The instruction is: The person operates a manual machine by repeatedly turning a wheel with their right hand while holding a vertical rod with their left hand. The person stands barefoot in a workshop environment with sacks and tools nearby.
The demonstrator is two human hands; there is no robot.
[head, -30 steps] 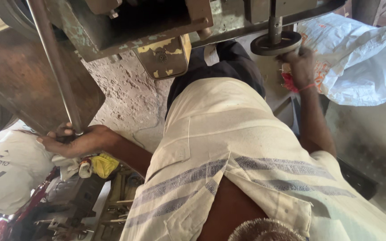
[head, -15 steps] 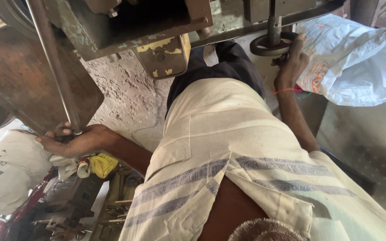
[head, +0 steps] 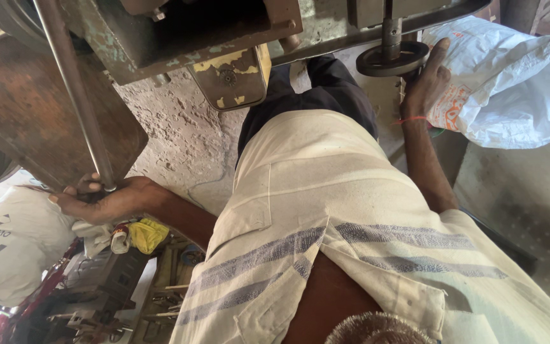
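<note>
The left hand (head: 106,200) is closed round the foot of the slanted steel lever (head: 74,95). The right hand (head: 429,83) pinches the dark handwheel (head: 393,58) under the machine's edge. Fingers there could get nipped if the lever drops suddenly.
</note>
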